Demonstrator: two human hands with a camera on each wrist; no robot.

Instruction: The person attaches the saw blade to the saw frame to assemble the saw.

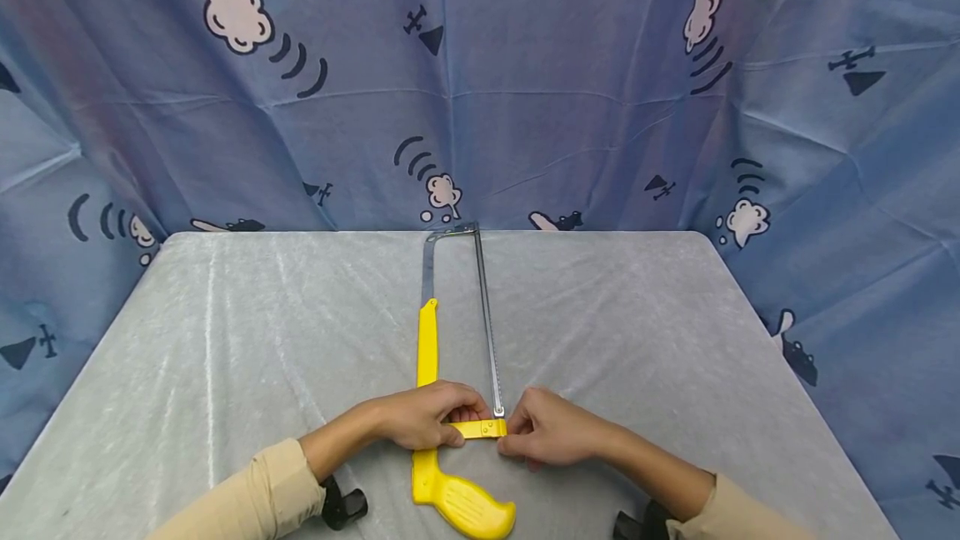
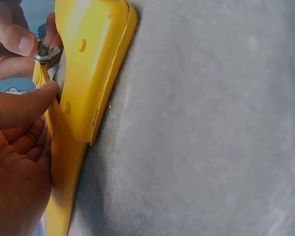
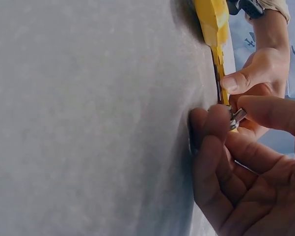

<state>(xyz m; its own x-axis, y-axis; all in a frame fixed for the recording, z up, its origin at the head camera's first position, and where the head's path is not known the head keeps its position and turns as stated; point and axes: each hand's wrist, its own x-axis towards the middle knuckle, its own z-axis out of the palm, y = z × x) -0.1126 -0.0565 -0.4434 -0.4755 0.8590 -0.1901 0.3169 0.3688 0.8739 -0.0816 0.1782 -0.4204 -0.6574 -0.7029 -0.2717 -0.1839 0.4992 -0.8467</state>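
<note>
A hacksaw with a yellow handle (image 1: 472, 507) lies on the table, its frame pointing away from me. The thin blade (image 1: 487, 319) runs along the frame's right side down to a short yellow arm (image 1: 480, 429). My left hand (image 1: 431, 415) reaches over the frame and pinches that arm between thumb and fingers. At the arm's right end, my right hand (image 1: 555, 430) has its thumb and fingers on a metal wing nut (image 3: 239, 116). In the left wrist view, the threaded bolt (image 2: 44, 48) sticks out through the nut.
A grey plush cloth (image 1: 225, 357) covers the table. Behind its far edge hangs a blue patterned curtain (image 1: 510, 140), which also lines both sides. Black devices sit at the left wrist (image 1: 343, 507) and right wrist (image 1: 637, 525), below beige sleeves (image 1: 255, 490).
</note>
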